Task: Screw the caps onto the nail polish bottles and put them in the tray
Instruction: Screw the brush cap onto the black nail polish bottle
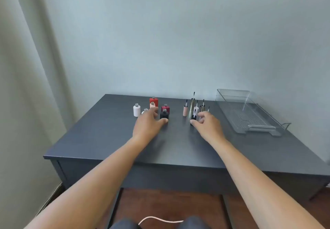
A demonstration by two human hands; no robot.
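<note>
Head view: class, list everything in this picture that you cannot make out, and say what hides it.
1. The small white bottle: mostly hidden behind the left hand.
2. The black cap: fingers of the right hand cover it, so the grip is unclear.
3. The black bottle: the left thumb lies in front, so contact is unclear.
4. The cap brushes: too small and blurred for detail.

A single head-worn camera is looking forward and down onto the dark table (pixel 178 150) from above and just before its near edge — fairly close. It is facing the wall (pixel 178 32) behind the table.
</note>
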